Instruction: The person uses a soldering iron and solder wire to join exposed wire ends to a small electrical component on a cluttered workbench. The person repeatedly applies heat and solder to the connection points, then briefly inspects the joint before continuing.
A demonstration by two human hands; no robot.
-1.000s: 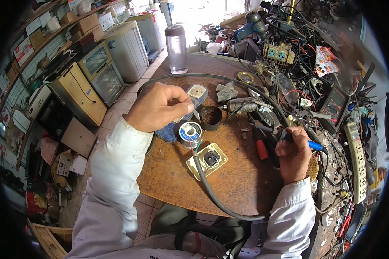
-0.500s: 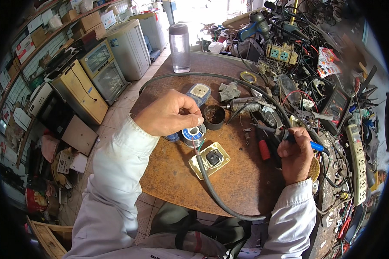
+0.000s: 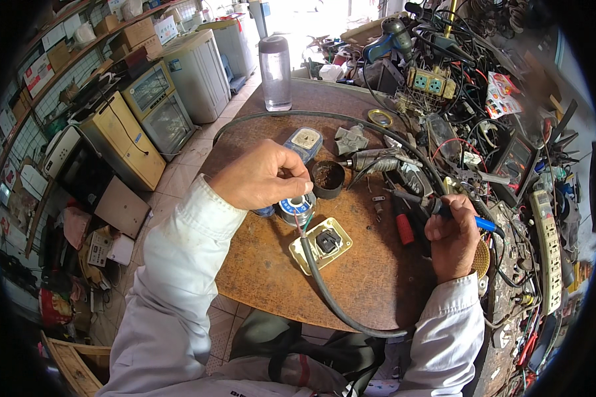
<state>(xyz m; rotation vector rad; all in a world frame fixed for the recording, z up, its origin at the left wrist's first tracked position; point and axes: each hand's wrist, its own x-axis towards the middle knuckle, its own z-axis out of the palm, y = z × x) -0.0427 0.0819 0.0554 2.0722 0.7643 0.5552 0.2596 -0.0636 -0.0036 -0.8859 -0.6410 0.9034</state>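
Note:
My left hand (image 3: 265,177) is closed in a pinch over a solder spool (image 3: 291,210) with a blue and white label. A thin wire rises from the stripped end of a thick black cable (image 3: 318,281) to its fingertips; the exact grip is hard to see. Right of the cable end lies a cream plastic housing (image 3: 341,250), open side up, with a black part inside. My right hand (image 3: 454,236) is wrapped round the blue handle of a soldering iron (image 3: 487,224), its tip pointing left, apart from the housing.
Behind the spool stand a dark round tin (image 3: 328,177) and a blue meter-like case (image 3: 304,142). A clear bottle (image 3: 275,74) is at the table's far edge. A red-handled tool (image 3: 404,228) lies left of my right hand. Tangled cables, a multimeter (image 3: 515,162) and a power strip (image 3: 546,251) crowd the right.

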